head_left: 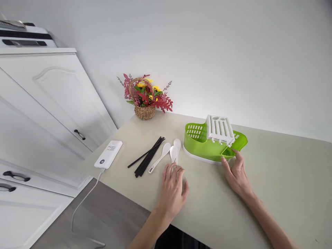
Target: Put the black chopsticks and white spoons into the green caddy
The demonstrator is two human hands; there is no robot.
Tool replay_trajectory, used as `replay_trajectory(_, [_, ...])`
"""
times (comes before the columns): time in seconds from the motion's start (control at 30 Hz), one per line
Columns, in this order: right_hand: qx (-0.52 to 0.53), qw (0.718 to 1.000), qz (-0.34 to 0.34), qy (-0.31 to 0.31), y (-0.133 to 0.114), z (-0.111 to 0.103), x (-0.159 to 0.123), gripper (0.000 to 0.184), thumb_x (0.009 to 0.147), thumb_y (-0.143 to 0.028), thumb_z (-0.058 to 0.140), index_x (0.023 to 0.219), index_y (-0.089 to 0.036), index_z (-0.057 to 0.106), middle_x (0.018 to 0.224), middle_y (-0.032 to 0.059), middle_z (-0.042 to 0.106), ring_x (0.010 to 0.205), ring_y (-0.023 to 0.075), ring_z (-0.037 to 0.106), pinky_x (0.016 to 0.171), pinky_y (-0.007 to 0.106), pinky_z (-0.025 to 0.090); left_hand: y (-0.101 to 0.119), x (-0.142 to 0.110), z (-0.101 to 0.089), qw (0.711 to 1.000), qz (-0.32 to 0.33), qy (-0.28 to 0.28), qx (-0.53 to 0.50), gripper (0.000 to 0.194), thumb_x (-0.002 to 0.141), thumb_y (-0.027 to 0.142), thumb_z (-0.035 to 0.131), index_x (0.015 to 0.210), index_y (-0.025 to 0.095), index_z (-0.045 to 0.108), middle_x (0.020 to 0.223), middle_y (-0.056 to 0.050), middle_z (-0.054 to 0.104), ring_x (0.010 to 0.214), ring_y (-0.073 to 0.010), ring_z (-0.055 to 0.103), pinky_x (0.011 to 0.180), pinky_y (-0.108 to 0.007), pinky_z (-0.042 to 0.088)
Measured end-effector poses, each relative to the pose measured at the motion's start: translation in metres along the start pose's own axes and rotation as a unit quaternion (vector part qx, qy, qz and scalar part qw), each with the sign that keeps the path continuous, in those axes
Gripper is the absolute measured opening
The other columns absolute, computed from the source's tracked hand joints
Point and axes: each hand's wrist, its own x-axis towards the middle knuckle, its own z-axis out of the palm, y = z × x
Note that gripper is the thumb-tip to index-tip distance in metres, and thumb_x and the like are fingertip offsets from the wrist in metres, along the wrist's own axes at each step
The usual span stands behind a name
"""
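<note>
On the table stands a green plastic caddy with a white base and a white slotted holder across its top. My right hand grips the rim at its right front corner, thumb outside and forefinger over the edge. My left hand is palm down over the handle ends of two white spoons, its fingers slightly bent and the thumb apart. Those handle ends are partly hidden by the fingers. Another white spoon lies just left of them, beside a loose bunch of black chopsticks.
A wicker basket of artificial flowers stands against the wall at the back. Near the table's left edge lies a white power bank with a cable hanging to the floor. White cabinets stand on the left.
</note>
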Motion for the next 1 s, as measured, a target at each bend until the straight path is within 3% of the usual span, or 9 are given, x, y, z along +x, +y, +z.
replay_trajectory(0.17, [0.012, 1.0, 0.006, 0.016, 0.0, 0.024, 0.014, 0.081, 0.095, -0.067, 0.05, 0.157, -0.023, 0.02, 0.15, 0.0211, 0.042, 0.136, 0.035, 0.047, 0.111, 0.061, 0.038, 0.001, -0.001, -0.003, 0.998, 0.004, 0.004, -0.055, 0.033, 0.092, 0.008, 0.056, 0.122, 0.02, 0.056, 0.123, -0.012, 0.064, 0.132, -0.0299, 0.055, 0.106, -0.048, 0.052])
replay_trajectory(0.4, [0.021, 1.0, -0.004, 0.016, -0.025, 0.071, 0.052, 0.082, 0.095, -0.07, 0.046, 0.157, -0.022, 0.023, 0.158, 0.0222, 0.035, 0.148, 0.0356, 0.036, 0.116, 0.058, 0.032, 0.001, -0.005, -0.004, 0.995, 0.026, 0.028, -0.094, 0.02, 0.092, 0.007, 0.056, 0.105, 0.022, 0.058, 0.105, -0.007, 0.065, 0.1, -0.0227, 0.063, 0.09, -0.04, 0.055])
replay_trajectory(0.57, [0.015, 1.0, 0.014, 0.019, -0.047, 0.098, 0.067, 0.084, 0.095, -0.072, 0.044, 0.158, -0.02, 0.025, 0.16, 0.0241, 0.035, 0.149, 0.038, 0.036, 0.117, 0.059, 0.033, 0.001, -0.005, -0.004, 0.994, 0.001, 0.031, -0.106, 0.022, 0.09, 0.004, 0.056, 0.102, 0.022, 0.058, 0.101, -0.006, 0.064, 0.092, -0.0207, 0.063, 0.084, -0.037, 0.055])
replay_trajectory(0.83, [0.017, 1.0, 0.001, -0.001, -0.064, 0.125, 0.078, 0.087, 0.094, -0.073, 0.044, 0.161, -0.022, 0.025, 0.164, 0.0228, 0.032, 0.149, 0.0409, 0.038, 0.117, 0.06, 0.032, -0.001, -0.005, -0.001, 0.993, 0.004, 0.032, -0.115, 0.024, 0.089, 0.003, 0.056, 0.102, 0.023, 0.057, 0.097, -0.004, 0.063, 0.091, -0.0202, 0.063, 0.09, -0.038, 0.055])
replay_trajectory(1.0, [0.035, 0.998, -0.034, -0.034, -0.073, 0.13, 0.076, 0.086, 0.096, -0.07, 0.044, 0.165, -0.027, 0.019, 0.166, 0.0169, 0.034, 0.153, 0.0351, 0.033, 0.121, 0.057, 0.029, -0.001, -0.005, 0.001, 0.994, 0.017, 0.03, -0.104, 0.023, 0.088, 0.002, 0.053, 0.099, 0.022, 0.057, 0.092, -0.003, 0.064, 0.087, -0.0193, 0.062, 0.086, -0.037, 0.055])
